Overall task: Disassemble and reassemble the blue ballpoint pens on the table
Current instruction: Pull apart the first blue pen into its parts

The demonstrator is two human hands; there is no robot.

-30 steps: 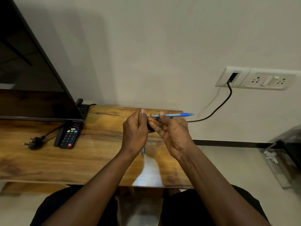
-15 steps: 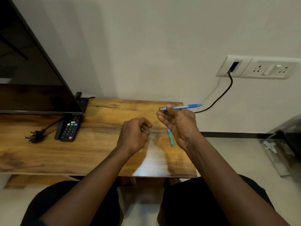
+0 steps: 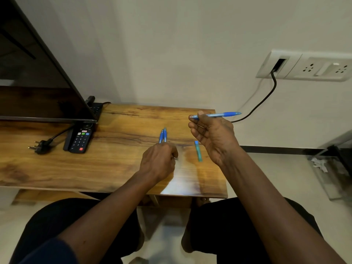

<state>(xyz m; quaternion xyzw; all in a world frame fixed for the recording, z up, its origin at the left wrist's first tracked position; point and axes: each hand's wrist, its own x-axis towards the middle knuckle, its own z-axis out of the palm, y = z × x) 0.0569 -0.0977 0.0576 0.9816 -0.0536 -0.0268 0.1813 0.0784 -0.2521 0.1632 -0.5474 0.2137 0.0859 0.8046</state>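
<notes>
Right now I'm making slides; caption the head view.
Right hand holds a pen above the table; left hand pinches a small part by two pens.

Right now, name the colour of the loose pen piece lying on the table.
Teal-blue pen piece, clearest in the head view.

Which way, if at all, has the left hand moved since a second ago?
Yes. The left hand has come away from the pen in the right hand, moving from the far edge of the table toward its near edge.
</notes>
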